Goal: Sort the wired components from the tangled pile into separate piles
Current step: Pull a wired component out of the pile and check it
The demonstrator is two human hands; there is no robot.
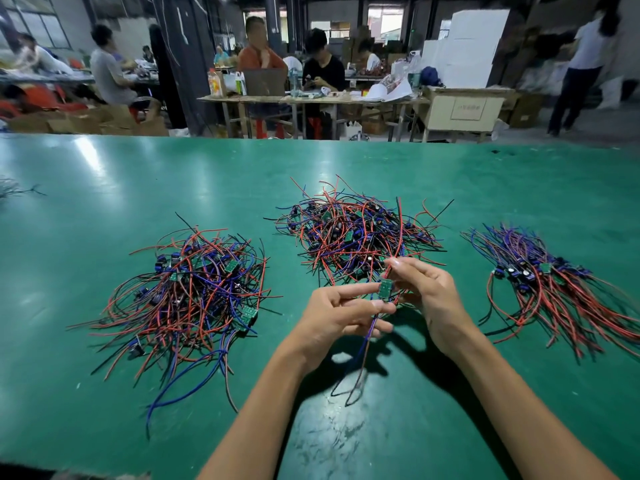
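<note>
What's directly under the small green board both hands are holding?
Under the small green board, its blue and black wires hang to the green table, over the hands' shadow. The left hand and right hand hide the rest of the board.

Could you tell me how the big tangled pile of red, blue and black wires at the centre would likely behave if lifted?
The tangled centre pile would probably lift in clumps, since its wires interlace. Wires look floppy: those hanging from the small green board droop. Likely light.
</note>
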